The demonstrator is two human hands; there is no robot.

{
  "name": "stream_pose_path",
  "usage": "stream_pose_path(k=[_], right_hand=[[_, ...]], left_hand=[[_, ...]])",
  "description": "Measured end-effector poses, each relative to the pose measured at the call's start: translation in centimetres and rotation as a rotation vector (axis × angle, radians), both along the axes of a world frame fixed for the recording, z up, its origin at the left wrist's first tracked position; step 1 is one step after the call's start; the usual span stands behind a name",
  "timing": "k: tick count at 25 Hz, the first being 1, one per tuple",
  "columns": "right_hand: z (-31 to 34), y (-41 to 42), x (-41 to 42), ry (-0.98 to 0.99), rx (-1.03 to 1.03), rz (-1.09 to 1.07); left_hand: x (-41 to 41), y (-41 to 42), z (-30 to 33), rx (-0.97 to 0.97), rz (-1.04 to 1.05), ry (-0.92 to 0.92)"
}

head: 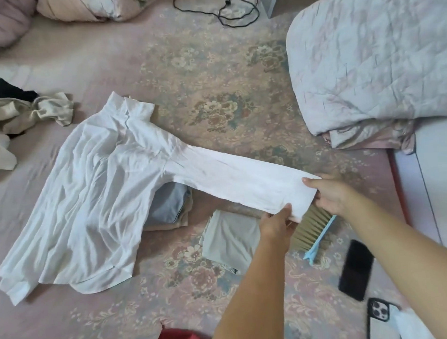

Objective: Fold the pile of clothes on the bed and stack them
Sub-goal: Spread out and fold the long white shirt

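head view: a white long-sleeved shirt (91, 179) lies spread on the bed (214, 75), which has a pink flowered cover; one sleeve (238, 184) is pulled out straight toward the person; both hands hold the cuff end of that sleeve; the right hand (332, 193) pinches the far corner of the cuff, thumb on top, fingers under the cloth; the left hand (275, 223) pinches the near corner, fingers curled round the edge; so each grip is clamped on the sleeve, the two grips close side by side; the body of the shirt lies well to the left of the grips, its collar at the far end and its hem at the near end; under the sleeve, left of the grips, sits a folded stack (168, 209) of grey-blue and tan clothes, partly covered by the shirt; just below the left grip lies a folded pale grey piece (230, 237); right under the grips lies a brush (310, 229) with tan bristles and a light blue handle; nearer the person than the right grip lie a dark phone (356, 270) and a second phone (379, 318) in a case; far left of the grips sits a pile of beige and black clothes (20, 118) not yet folded; far beyond the right grip a pale quilt (370, 60) is bunched up; a black cord (219, 7) lies at the far edge.
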State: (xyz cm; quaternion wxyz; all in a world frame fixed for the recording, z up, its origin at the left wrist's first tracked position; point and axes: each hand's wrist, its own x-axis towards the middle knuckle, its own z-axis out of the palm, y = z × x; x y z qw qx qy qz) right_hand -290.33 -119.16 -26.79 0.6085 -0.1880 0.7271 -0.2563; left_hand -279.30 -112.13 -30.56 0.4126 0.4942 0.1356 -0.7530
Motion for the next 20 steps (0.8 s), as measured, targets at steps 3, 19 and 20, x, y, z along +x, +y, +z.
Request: stream_pose_path(k=[3,19,20], right_hand=[[-3.1,-0.7,-2.2,0.300,-0.034,0.127],[-7.3,3.7,21.2,0.303,-0.198,0.896],[-7.3,4.1,24.3,0.282,-0.206,0.921]], left_hand=[[-0.6,2.1,-2.0,0.032,-0.432,-0.107],[30.6,4.4,-6.2,-0.351,-1.513,-1.233],[33.9,4.5,-6.3,-0.338,-1.544,-1.278]])
